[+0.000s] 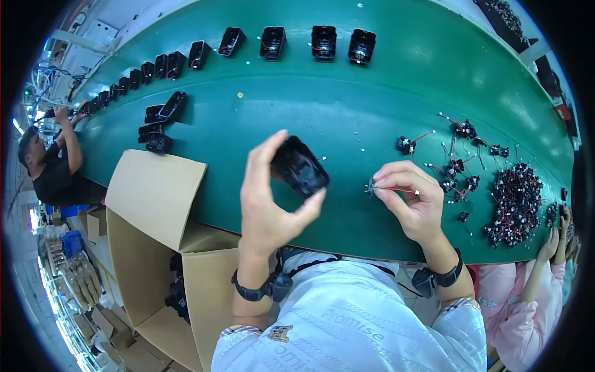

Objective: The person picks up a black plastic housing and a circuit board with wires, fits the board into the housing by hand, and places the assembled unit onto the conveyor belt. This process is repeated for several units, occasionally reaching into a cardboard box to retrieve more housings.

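Note:
Over the green table, my left hand [266, 192] grips a black plastic housing [300, 166] by its edges, with the hollow side facing up. To its right, my right hand [412, 195] pinches a small black part with red wires [372, 186]; a white plug hangs at the end of the wires. The two held pieces are apart. Nearest my right hand lie several loose wired parts [455, 167] of the same kind. Past them is a dense pile of wired parts [514, 204].
A curved row of black housings [273, 43] stands along the table's [347, 93] far side. More stacked housings [159, 142] sit above an open cardboard box [155, 192] at my left. One person [52, 155] works at far left; another in pink [514, 310] sits at right.

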Demonstrator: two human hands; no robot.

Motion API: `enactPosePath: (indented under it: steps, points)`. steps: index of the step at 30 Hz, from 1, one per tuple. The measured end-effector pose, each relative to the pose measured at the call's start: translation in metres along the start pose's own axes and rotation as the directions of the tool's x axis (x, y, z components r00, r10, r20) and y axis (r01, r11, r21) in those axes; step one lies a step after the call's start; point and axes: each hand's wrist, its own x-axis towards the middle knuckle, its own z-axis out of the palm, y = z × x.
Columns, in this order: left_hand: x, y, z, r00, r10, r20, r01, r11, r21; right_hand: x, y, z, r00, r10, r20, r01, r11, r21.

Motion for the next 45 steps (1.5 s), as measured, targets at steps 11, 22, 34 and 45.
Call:
enactPosePath:
  steps: [11, 22, 34, 45]
  points:
    - [-0.013, 0.014, 0.038, 0.982, 0.121, 0.145, -0.126, 0.992, 0.030, -0.003, -0.005, -0.002, 0.990, -0.134, -0.031, 0.132, 0.989, -0.059]
    - [-0.013, 0.018, 0.042, 0.984, 0.055, 0.172, -0.042, 0.996, -0.078, 0.000, -0.011, -0.001, 0.981, -0.195, 0.020, 0.196, 0.975, -0.107]
    - [-0.016, 0.017, 0.039, 0.939, 0.165, 0.302, -0.135, 0.984, -0.120, 0.000, -0.019, 0.002, 0.955, -0.216, 0.202, 0.249, 0.956, -0.156]
    - [-0.010, 0.009, 0.031, 0.930, 0.157, 0.331, -0.117, 0.983, -0.138, -0.001, -0.015, 0.000, 0.964, -0.159, 0.213, 0.190, 0.973, -0.134]
